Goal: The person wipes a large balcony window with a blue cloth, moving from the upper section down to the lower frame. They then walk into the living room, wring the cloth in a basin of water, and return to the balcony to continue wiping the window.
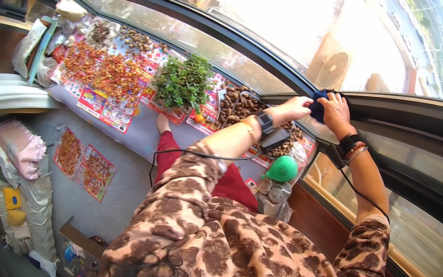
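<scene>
A bunched dark blue cloth (pixel 317 108) is against the black window frame (pixel 411 113) at the corner where the frame's bars meet. My right hand (pixel 337 111) grips it from the right, fingers bent over its top. From the left, my left hand (pixel 294 108) reaches to the cloth's edge with fingers closed together; their tips are partly hidden against it. Both arms stretch forward, and each wrist wears a black device on a strap.
A green bushy plant (pixel 183 81) stands on the padded ledge (pixel 134 139) below the window. Brown nuts or bulbs (pixel 241 107) and orange dried pieces (pixel 105 72) lie spread on printed sheets. A green ladle-like bowl (pixel 283 168) sits near my left forearm. A black cable (pixel 213 156) crosses that arm.
</scene>
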`<state>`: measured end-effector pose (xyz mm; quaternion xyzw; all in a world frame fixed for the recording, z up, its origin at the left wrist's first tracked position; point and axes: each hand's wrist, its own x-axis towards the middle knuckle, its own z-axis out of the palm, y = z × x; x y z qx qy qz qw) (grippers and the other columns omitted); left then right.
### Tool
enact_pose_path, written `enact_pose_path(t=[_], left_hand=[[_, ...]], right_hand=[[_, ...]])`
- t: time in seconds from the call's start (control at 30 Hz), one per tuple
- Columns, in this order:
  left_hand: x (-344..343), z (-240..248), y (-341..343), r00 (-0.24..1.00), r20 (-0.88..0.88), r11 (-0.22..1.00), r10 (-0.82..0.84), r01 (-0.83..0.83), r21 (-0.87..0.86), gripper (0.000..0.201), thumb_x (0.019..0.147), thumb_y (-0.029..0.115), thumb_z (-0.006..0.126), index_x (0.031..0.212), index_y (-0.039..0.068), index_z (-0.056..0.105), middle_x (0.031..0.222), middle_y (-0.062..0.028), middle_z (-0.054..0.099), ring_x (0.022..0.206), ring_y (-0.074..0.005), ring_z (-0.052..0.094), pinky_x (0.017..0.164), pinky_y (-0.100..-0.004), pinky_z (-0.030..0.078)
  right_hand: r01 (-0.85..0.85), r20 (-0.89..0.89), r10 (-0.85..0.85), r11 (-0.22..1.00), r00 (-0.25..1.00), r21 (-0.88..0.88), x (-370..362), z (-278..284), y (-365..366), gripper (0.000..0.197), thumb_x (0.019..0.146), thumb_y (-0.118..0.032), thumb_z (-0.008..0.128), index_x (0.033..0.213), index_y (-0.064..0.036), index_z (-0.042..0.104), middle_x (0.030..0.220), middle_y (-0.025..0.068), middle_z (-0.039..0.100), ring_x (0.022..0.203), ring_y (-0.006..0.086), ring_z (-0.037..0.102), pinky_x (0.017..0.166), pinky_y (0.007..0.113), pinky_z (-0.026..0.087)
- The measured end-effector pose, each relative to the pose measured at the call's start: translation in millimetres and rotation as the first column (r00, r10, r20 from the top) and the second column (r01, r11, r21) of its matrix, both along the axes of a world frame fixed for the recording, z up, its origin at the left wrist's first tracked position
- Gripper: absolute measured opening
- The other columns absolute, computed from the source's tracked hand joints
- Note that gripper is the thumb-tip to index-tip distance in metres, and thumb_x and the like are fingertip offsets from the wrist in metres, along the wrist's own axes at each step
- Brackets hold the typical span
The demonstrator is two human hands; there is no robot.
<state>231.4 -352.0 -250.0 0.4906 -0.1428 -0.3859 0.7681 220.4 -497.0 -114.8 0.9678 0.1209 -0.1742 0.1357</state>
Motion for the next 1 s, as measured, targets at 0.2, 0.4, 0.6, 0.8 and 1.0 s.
enact_pose_path(t=[0.2, 0.4, 0.6, 0.8, 1.0], left_hand=[[-1, 68, 174, 0.959, 0.199, 0.940, 0.204, -0.248, 0.233, 0.034, 0.097, 0.009, 0.059, 0.131, 0.000, 0.060, 0.121, -0.0089, 0.067, 0.110, -0.0169, 0.063, 0.095, -0.0293, 0.050], [-30, 137, 320, 0.892, 0.155, 0.869, 0.424, -0.449, 0.210, 0.036, 0.102, 0.014, 0.057, 0.135, 0.001, 0.056, 0.124, -0.0072, 0.066, 0.112, -0.0122, 0.062, 0.091, -0.0250, 0.049], [-69, 192, 403, 0.812, 0.177, 0.769, 0.556, -0.583, 0.262, 0.034, 0.103, 0.014, 0.056, 0.135, 0.002, 0.056, 0.128, -0.0082, 0.065, 0.114, -0.0139, 0.062, 0.093, -0.0258, 0.050], [-106, 299, 459, 0.593, 0.411, 0.635, 0.692, -0.771, 0.043, 0.040, 0.099, 0.008, 0.062, 0.136, -0.002, 0.053, 0.128, -0.0107, 0.063, 0.120, -0.0168, 0.058, 0.105, -0.0310, 0.044], [-167, 445, 519, -0.377, 0.865, 0.343, 0.330, -0.806, -0.482, 0.078, 0.085, 0.033, 0.077, 0.144, -0.006, 0.043, 0.145, -0.0213, 0.048, 0.139, -0.0355, 0.042, 0.111, -0.0528, 0.037]], right_hand=[[0.813, -0.828, 0.076, -0.259, 0.555, 0.521, -11, 41, 48, 0.034, 0.101, -0.011, 0.054, 0.134, 0.0003, 0.057, 0.121, 0.0094, 0.068, 0.102, 0.0145, 0.068, 0.090, 0.029, 0.055], [0.745, -0.821, 0.372, -0.661, 0.432, 0.093, -33, 55, 137, 0.039, 0.105, -0.028, 0.051, 0.135, -0.0032, 0.054, 0.123, 0.0111, 0.068, 0.103, 0.0201, 0.069, 0.089, 0.035, 0.058], [0.774, -0.636, 0.683, -0.598, 0.359, -0.205, -41, 73, 218, 0.046, 0.105, -0.035, 0.048, 0.132, 0.0016, 0.057, 0.118, 0.0192, 0.069, 0.104, 0.0295, 0.070, 0.092, 0.043, 0.058], [0.838, -0.659, 0.688, -0.522, 0.302, -0.160, -52, 94, 283, 0.047, 0.104, -0.042, 0.052, 0.129, -0.0029, 0.061, 0.117, 0.0178, 0.070, 0.104, 0.0296, 0.069, 0.092, 0.041, 0.058], [0.849, -0.738, 0.608, -0.520, 0.292, -0.093, -74, 86, 310, 0.052, 0.103, -0.046, 0.053, 0.131, -0.0030, 0.061, 0.119, 0.0130, 0.070, 0.101, 0.0226, 0.070, 0.089, 0.036, 0.058]])
